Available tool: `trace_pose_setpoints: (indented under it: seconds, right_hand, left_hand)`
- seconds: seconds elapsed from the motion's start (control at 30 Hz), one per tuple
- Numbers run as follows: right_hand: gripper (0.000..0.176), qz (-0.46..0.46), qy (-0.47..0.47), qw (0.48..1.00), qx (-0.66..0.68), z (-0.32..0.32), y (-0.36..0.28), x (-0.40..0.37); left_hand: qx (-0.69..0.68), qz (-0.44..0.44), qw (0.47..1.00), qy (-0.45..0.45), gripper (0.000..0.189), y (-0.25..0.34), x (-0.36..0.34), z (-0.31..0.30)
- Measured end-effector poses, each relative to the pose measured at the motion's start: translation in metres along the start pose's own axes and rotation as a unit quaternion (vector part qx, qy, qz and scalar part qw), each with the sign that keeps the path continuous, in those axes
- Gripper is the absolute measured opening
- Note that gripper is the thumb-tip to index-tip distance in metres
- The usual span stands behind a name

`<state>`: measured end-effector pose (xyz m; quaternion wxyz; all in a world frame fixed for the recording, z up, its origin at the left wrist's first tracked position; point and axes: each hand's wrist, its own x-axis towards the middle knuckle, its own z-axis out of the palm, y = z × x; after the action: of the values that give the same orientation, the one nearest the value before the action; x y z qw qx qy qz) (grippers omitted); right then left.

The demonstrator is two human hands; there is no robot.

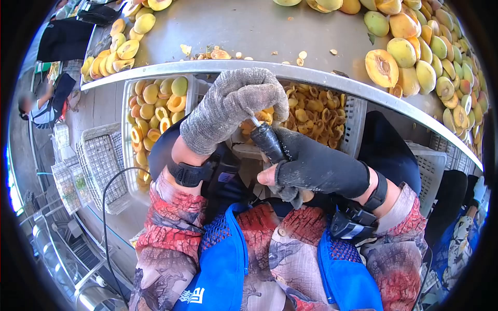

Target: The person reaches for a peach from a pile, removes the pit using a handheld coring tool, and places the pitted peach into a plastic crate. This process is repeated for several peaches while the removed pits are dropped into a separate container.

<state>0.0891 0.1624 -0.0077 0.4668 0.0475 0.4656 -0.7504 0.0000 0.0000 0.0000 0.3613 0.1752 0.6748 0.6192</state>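
My left hand point(244, 98), in a grey knit glove, is curled around a piece of orange stone fruit point(266, 115) that looks like apricot, mostly hidden by the fingers. My right hand point(314, 163), in a black glove with the thumb tip bare, grips a hand tool point(267, 141). Its thick handle looks wrapped in black tape, and a thin metal shaft points toward the fruit; the tip is hidden. Below and behind the hands, a crate point(354, 124) holds many pitted fruit halves point(314, 111).
A metal table point(249, 31) edges the workspace ahead, with piled fruit point(410, 57) at right and halves point(111, 57) at left. A white crate point(129, 111) of fruit stands left, near stacked crates point(101, 166). Another person point(44, 106) is far left; a gloved hand point(480, 189) shows far right.
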Motion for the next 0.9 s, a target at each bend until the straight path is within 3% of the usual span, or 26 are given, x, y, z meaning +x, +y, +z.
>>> trace_pose_setpoints:
  seconds: [0.07,0.1,0.17,0.23,0.3,0.33,0.37,0.4,0.43,0.47,0.57,0.6,0.63,0.67,0.7,0.73,0.77,0.8,0.83,0.9]
  right_hand:
    - [0.028,0.010,-0.082,0.991,0.106,-0.001,-0.010,-0.008]
    - [0.028,0.008,-0.085,0.991,0.104,0.000,-0.008,-0.006]
    - [0.018,-0.015,-0.138,0.972,0.190,-0.003,0.000,-0.003]
    - [0.017,-0.029,-0.145,0.974,0.169,0.000,-0.012,-0.007]
    - [0.022,-0.043,-0.035,0.998,-0.035,0.004,-0.022,-0.009]
    - [0.031,-0.072,0.041,0.982,-0.172,0.006,-0.021,-0.009]
    - [0.031,-0.077,0.036,0.980,-0.182,0.002,-0.013,-0.008]
    - [0.036,-0.163,0.108,0.883,-0.426,-0.005,-0.002,-0.006]
    - [0.043,-0.240,0.174,0.715,-0.633,-0.011,0.004,-0.003]
    - [0.043,-0.219,0.170,0.763,-0.583,-0.015,0.006,0.001]
    - [0.029,-0.254,0.216,0.710,-0.620,-0.033,0.028,0.008]
    - [0.029,-0.266,0.219,0.699,-0.627,-0.035,0.027,0.003]
    - [0.024,-0.230,0.235,0.626,-0.707,-0.036,0.026,-0.003]
    - [0.021,-0.186,0.250,0.547,-0.777,-0.037,0.026,-0.008]
    - [0.021,-0.192,0.258,0.540,-0.777,-0.038,0.024,-0.011]
    - [0.020,-0.197,0.266,0.488,-0.808,-0.039,0.025,-0.013]
    - [0.019,-0.200,0.274,0.435,-0.834,-0.040,0.024,-0.015]
    - [0.020,-0.215,0.262,0.509,-0.791,-0.039,0.018,-0.016]
    - [0.020,-0.215,0.269,0.508,-0.789,-0.039,0.017,-0.015]
    - [0.017,-0.232,0.265,0.547,-0.760,-0.042,0.020,-0.009]
  left_hand:
    - [0.000,0.096,0.995,-0.011,0.038,-0.003,0.003,0.003]
    - [0.004,0.097,0.995,-0.009,0.038,0.000,0.001,0.004]
    - [-0.170,0.060,0.983,0.036,0.038,0.002,0.000,0.014]
    - [-0.214,0.092,0.971,0.044,0.035,-0.003,0.004,0.019]
    - [-0.347,0.068,0.929,0.113,0.037,-0.007,0.006,0.016]
    - [-0.324,0.074,0.935,0.126,0.038,-0.004,0.004,0.012]
    - [-0.320,0.085,0.935,0.130,0.038,-0.002,0.003,0.009]
    - [-0.305,0.099,0.935,0.154,0.039,0.000,0.001,0.007]
    - [-0.290,0.114,0.934,0.177,0.039,0.001,-0.001,0.006]
    - [-0.232,0.155,0.940,0.197,0.038,0.003,-0.005,0.006]
    - [-0.116,0.195,0.943,0.244,0.036,0.016,-0.026,-0.010]
    - [-0.082,0.200,0.929,0.301,0.031,0.017,-0.039,-0.017]
    - [0.125,0.231,0.914,0.308,0.019,0.025,-0.056,-0.035]
    - [0.449,0.249,0.767,0.386,0.011,0.016,-0.074,-0.054]
    - [0.122,0.205,0.864,0.444,0.012,-0.001,-0.093,-0.076]
    - [0.323,0.143,0.836,0.420,0.016,-0.041,-0.116,-0.124]
    - [0.490,0.050,0.772,0.403,0.019,-0.026,-0.130,-0.125]
    - [0.636,-0.045,0.674,0.372,0.023,-0.007,-0.136,-0.121]
    - [0.639,-0.039,0.674,0.369,0.023,0.003,-0.129,-0.117]
    - [0.416,0.016,0.809,0.416,0.029,0.015,-0.108,-0.106]
